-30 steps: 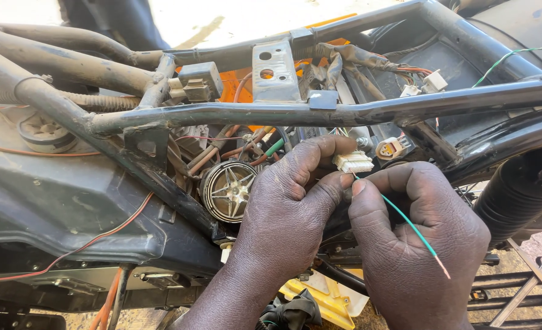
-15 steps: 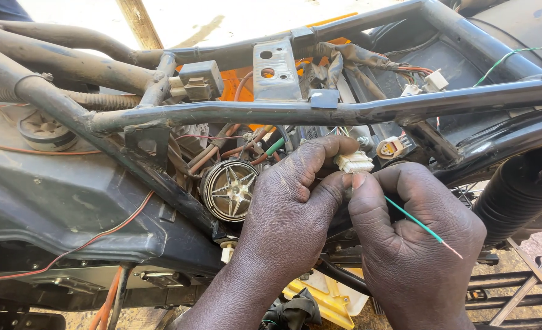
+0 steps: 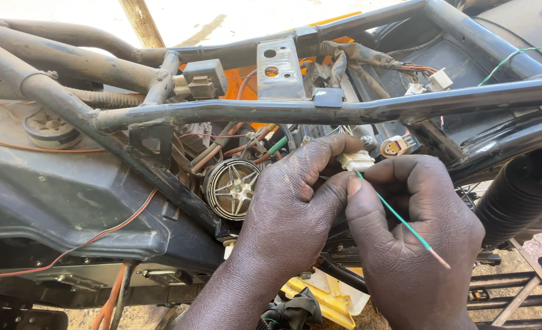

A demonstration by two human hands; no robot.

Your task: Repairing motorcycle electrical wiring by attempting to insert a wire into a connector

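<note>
Hands at the wiring under the frame tube [image 3: 320, 112]: our left hand [image 3: 289, 208] pinches the white plug [image 3: 356, 161] between thumb and forefinger, while our right hand [image 3: 414, 238] closes thumb and finger on the green wire [image 3: 399, 218] entering it, beside the round horn [image 3: 230, 187].

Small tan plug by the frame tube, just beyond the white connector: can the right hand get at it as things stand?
Probably yes. The small tan plug sits uncovered just above the right hand, though that hand is pinching a green wire.
</note>
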